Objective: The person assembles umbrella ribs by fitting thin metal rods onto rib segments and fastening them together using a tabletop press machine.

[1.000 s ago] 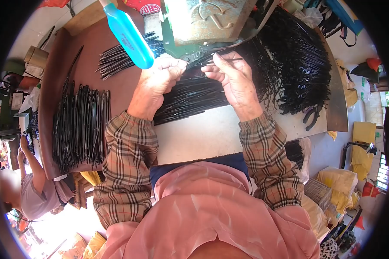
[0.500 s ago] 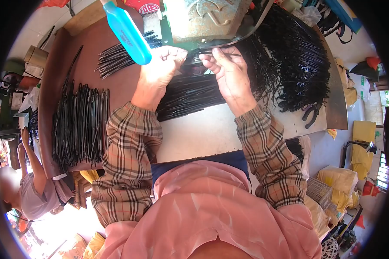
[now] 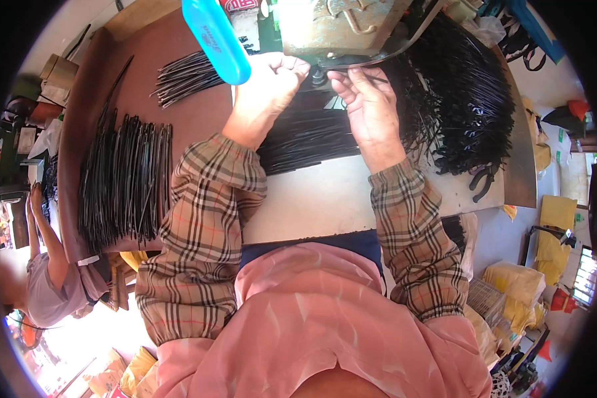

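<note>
One right hand [image 3: 373, 119], pinching a thin black rod [image 3: 379, 79] beside the machine [image 3: 318, 33]; one left hand [image 3: 265, 91], fingers curled, contents unclear; loose pinch could let rod skew.

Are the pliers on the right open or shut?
The pliers' handles are spread, with a gap between them. Whether the jaws are open, I cannot tell; they don't show clearly.

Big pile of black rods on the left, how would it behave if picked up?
The black rods look thin and straight, so probably fairly stiff. No band shows around them, so they'd likely slide apart. Their sheen hints at slippery surfaces.
</note>
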Action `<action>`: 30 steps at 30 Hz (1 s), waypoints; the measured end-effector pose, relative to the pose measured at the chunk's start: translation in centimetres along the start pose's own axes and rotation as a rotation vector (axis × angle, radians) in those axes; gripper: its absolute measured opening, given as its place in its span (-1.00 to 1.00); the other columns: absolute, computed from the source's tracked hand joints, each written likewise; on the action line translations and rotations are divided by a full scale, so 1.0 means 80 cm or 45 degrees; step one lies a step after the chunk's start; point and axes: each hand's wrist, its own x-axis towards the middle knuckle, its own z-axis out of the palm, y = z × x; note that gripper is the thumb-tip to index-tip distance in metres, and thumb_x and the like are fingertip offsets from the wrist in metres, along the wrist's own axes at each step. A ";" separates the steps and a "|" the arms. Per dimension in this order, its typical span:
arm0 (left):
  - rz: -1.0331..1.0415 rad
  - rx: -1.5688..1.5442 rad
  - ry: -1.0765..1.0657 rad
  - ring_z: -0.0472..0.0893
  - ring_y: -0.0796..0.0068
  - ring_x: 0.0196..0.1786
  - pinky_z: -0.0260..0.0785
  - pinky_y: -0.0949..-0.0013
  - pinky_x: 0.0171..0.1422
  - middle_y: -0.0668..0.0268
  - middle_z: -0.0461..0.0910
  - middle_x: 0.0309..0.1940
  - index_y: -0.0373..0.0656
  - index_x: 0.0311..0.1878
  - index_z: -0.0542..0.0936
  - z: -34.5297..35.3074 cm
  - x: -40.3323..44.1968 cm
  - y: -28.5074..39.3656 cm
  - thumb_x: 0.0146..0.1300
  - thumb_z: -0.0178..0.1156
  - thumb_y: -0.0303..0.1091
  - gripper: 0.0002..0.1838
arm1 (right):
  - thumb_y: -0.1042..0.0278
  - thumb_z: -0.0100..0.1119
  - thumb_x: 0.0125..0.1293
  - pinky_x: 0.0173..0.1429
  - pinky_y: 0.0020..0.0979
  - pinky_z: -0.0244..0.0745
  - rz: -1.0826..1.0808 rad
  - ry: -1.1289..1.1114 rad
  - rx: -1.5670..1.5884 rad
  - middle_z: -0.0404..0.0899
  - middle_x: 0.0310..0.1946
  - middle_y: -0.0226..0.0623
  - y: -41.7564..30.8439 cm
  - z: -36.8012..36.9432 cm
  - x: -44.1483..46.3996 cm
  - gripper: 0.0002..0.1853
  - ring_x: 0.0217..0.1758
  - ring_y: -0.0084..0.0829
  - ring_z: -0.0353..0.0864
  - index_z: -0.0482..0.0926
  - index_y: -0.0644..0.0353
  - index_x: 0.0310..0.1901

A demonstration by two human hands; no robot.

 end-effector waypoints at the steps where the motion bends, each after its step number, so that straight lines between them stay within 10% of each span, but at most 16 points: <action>1: 0.027 -0.044 -0.033 0.36 0.79 -0.52 0.08 0.66 -0.52 0.46 0.57 -0.49 -0.28 -0.24 0.70 -0.002 -0.001 -0.001 0.18 0.30 -0.45 -0.87 | 0.51 0.10 0.43 -0.09 -0.37 0.74 0.007 -0.003 0.003 0.63 -0.21 -0.01 -0.001 -0.001 -0.001 -0.90 -0.18 -0.19 0.75 0.44 0.36 -0.15; 4: -0.301 -0.033 -0.068 0.39 0.79 -0.50 0.09 0.67 -0.50 0.42 0.59 -0.47 -0.28 -0.22 0.70 -0.011 -0.006 0.019 0.16 0.30 -0.45 -0.86 | 0.50 0.11 0.43 -0.10 -0.39 0.74 0.030 -0.027 -0.005 0.63 -0.22 -0.04 -0.001 -0.004 -0.002 -0.89 -0.19 -0.21 0.74 0.44 0.37 -0.14; 30: -0.105 0.122 -0.079 0.45 0.74 -0.35 0.27 0.59 -0.23 0.47 0.61 -0.41 -0.30 -0.30 0.70 -0.010 -0.003 0.028 0.15 0.34 -0.38 -0.83 | 0.51 0.10 0.43 -0.09 -0.36 0.74 0.007 -0.006 0.017 0.63 -0.23 -0.05 0.004 -0.003 0.002 -0.91 -0.17 -0.18 0.74 0.46 0.35 -0.15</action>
